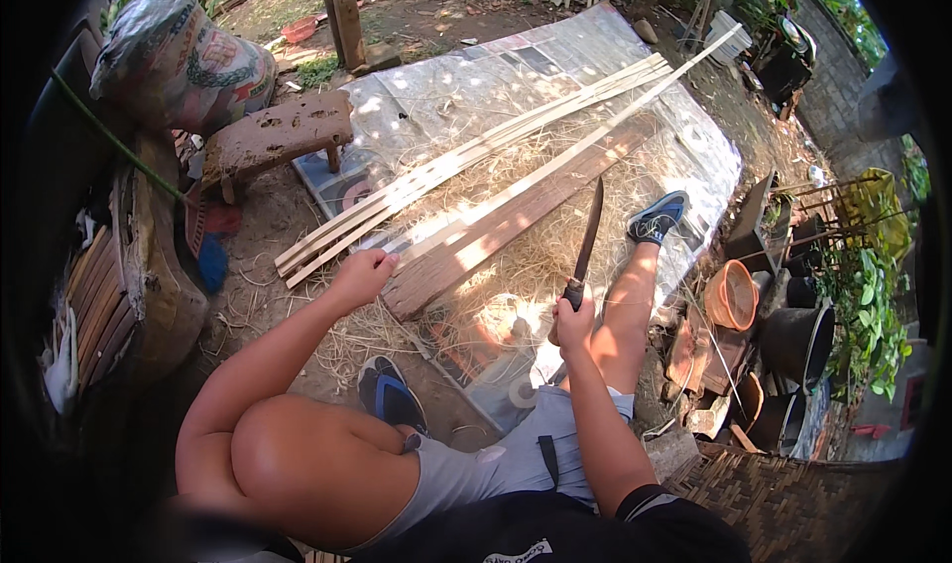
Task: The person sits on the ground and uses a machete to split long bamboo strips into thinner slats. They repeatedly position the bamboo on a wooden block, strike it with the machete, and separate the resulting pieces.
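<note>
While the right hand (573, 317) wraps its fingers closed around the handle of a long knife (587, 238), blade pointing up and away from the legs, the left hand (363, 271) closes loosely on the near end of a bamboo strip (555, 164). The strip lies across a wooden plank (496, 231) on the tarp (476, 87), seemingly for support, beside more split strips (436, 171).

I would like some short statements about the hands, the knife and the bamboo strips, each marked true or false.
1. The right hand holds a knife with its blade pointing up. True.
2. The left hand holds the knife. False: it rests at the near ends of the bamboo strips.
3. The strips lie on a plastic sheet. True.
4. The wooden plank stands upright. False: it lies flat among the shavings.
</note>
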Action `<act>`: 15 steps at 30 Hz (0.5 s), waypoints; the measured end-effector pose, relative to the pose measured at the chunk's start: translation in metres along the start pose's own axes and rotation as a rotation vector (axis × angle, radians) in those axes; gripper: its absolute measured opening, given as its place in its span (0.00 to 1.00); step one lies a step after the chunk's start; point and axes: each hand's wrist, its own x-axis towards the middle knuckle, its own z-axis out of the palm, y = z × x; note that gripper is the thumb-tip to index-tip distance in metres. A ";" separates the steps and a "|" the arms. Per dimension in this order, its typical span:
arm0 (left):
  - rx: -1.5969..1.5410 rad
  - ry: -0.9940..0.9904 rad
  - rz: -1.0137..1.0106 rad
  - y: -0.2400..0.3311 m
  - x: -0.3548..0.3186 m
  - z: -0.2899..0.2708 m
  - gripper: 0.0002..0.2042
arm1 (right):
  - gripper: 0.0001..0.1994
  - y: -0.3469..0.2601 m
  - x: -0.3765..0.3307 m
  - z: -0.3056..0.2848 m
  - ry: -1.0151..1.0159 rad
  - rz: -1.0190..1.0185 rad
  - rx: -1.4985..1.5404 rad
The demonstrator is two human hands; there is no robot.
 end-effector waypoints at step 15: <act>1.045 -0.297 0.254 0.064 0.080 -0.012 0.15 | 0.24 -0.020 -0.083 0.120 -0.771 0.516 0.082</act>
